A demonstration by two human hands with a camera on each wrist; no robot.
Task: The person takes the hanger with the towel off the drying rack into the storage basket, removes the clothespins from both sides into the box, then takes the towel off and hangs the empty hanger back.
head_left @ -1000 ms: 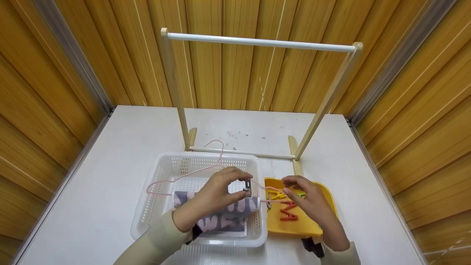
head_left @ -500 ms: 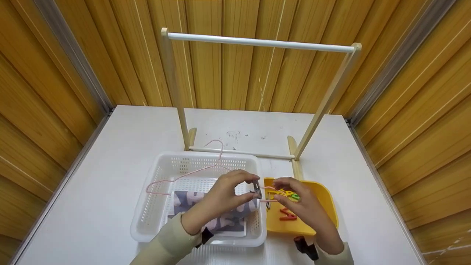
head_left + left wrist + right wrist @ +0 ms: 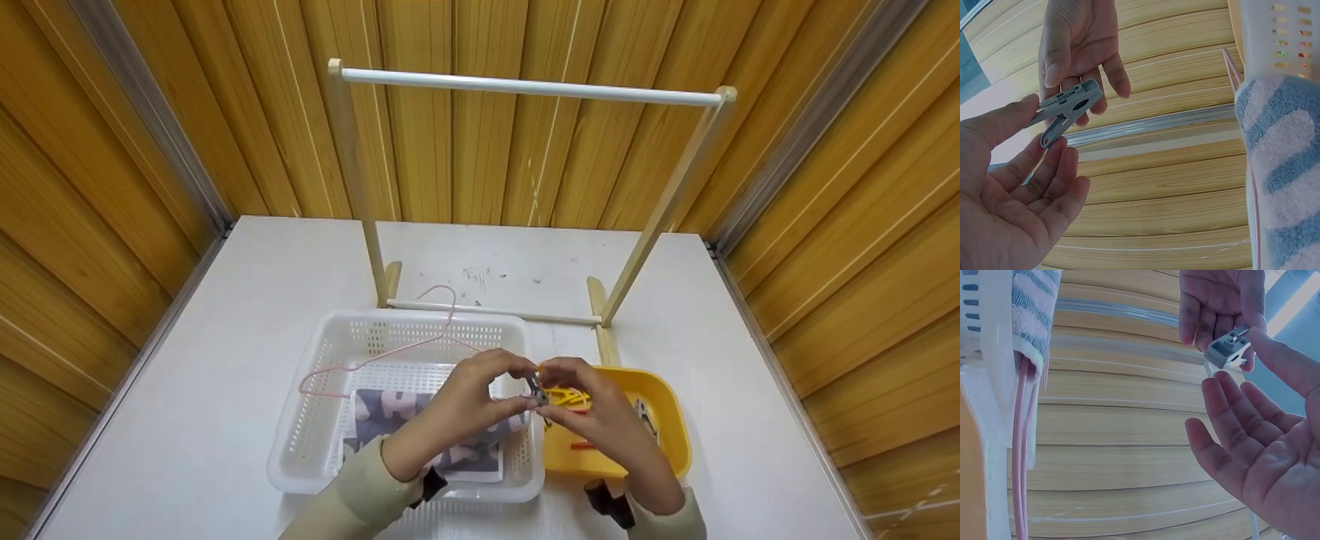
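Note:
My left hand (image 3: 469, 397) pinches a grey clothespin (image 3: 537, 388) by its handle ends, between thumb and fingers. In the left wrist view, the clothespin (image 3: 1072, 107) points away from the palm, toward the other hand. Close by on the right is my right hand (image 3: 600, 405), its fingers loosely bent around the clothespin's far end; its thumb seems to touch or almost touch it in the right wrist view. A grey-and-pink patterned towel (image 3: 386, 409) hangs folded over a pink hanger (image 3: 375, 358). Both lie on the white basket (image 3: 300, 435), partly hidden by my left forearm.
To the right of the basket, a yellow tray (image 3: 671, 420) holds yellow, red and grey clothespins, partly covered by my right hand. Behind both stands a wooden rack with a white top bar (image 3: 525, 86). Wood-patterned walls (image 3: 480, 165) enclose the white table (image 3: 262, 262).
My left hand has moved right with the grey clothespin, turning it from upright to tilted. My right hand has come left from over the tray to meet it.

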